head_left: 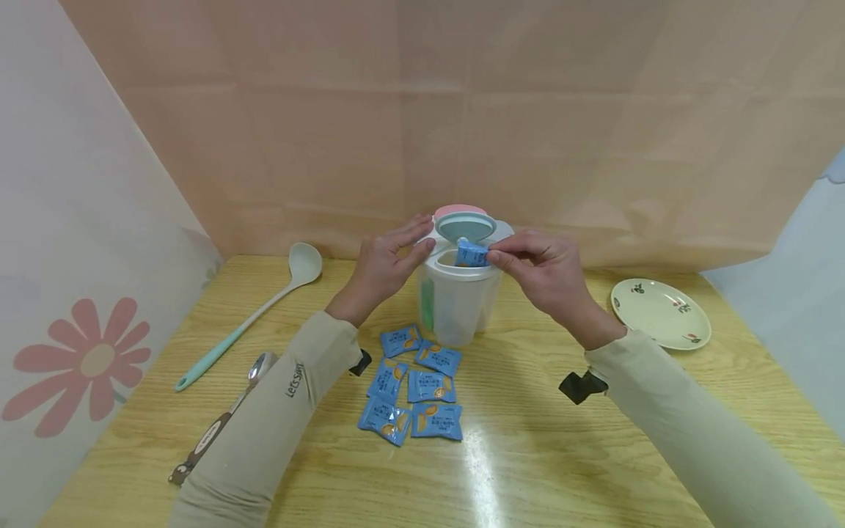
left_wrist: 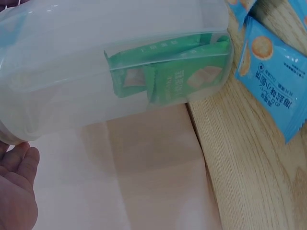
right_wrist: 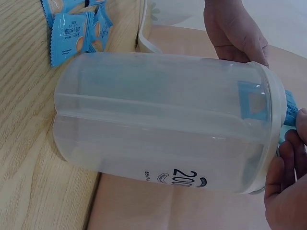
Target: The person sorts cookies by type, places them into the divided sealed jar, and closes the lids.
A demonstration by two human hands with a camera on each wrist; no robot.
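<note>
Right hand: the right hand [head_left: 551,273] pinched a blue packet [head_left: 472,254] between thumb and fingertips, holding it right at the mouth of the open front compartment.

Left hand: the left hand [head_left: 386,265] lay against the container [head_left: 458,297] at its nine o'clock side, fingers fairly straight along the rim, steadying more than gripping, as far as I could tell.

Container: a clear plastic canister with divided compartments stood upright near the middle of the table [head_left: 528,455]; its blue flip lid [head_left: 466,226] stood open at twelve o'clock of the mouth, with a pink lid [head_left: 458,210] just behind it.

Green packets: green packets [left_wrist: 172,76] sat in the compartment on the left hand's side.

Loose packets: six more blue packets [head_left: 412,392] lay at six o'clock of the canister, close to its base.

Surroundings: a ladle [head_left: 254,312] and a spoon [head_left: 224,418] lay off at eight o'clock, and a plate [head_left: 660,314] at three o'clock.

Risk, packet: I judged the packet could catch crosswise on the rim, since the opening looked narrow beside it.

Risk, lid: the raised lid could flap down on the fingers if nudged.

Risk, canister: it looked light and nearly empty, so a push from the right could tip it towards the left palm.
</note>
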